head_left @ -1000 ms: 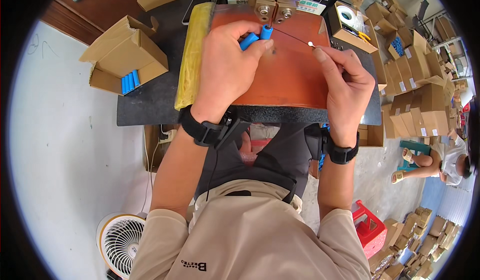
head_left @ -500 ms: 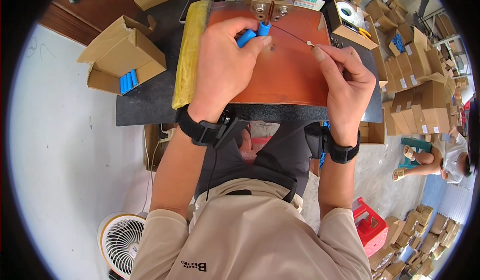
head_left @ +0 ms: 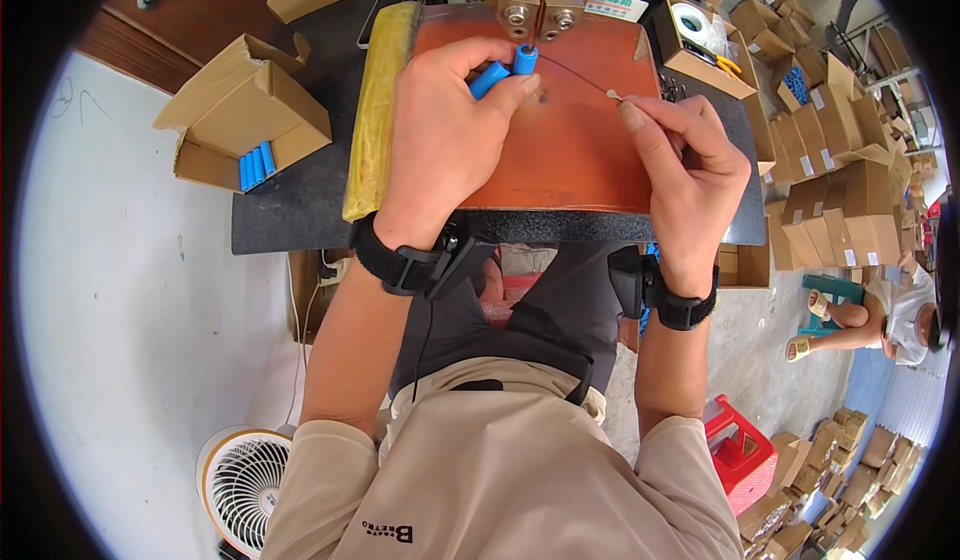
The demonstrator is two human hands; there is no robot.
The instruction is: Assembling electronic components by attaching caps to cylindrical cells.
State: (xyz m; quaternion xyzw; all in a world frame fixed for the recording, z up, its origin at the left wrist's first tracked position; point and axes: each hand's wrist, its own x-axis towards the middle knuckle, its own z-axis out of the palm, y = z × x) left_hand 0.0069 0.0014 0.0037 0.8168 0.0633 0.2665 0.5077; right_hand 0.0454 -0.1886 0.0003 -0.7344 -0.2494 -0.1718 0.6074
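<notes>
My left hand (head_left: 445,130) is closed around two blue battery cells. One battery cell (head_left: 525,62) stands upright between thumb and forefinger, its top just under the metal electrode arms (head_left: 536,18) of a spot-welding machine. Beside it, the other cell (head_left: 488,80) lies tilted against my fingers. A thin dark wire (head_left: 572,72) runs from the top of the upright cell toward my right hand (head_left: 695,165). Thumb and forefinger there pinch the wire's end, next to a small pale metal tab (head_left: 613,94). Whether wire and cell are joined is hard to see.
An orange-brown mat (head_left: 570,175) covers the black table under my hands, with a yellow wrapped strip (head_left: 378,120) along its left. An open carton (head_left: 250,110) at left holds several blue cells. A box with a tape roll (head_left: 690,22) and pliers (head_left: 727,64) stands at right.
My right hand has shifted slightly left and toward me, bringing the metal tab with it. The upright cell has moved a touch left. Both hands keep their holds.
</notes>
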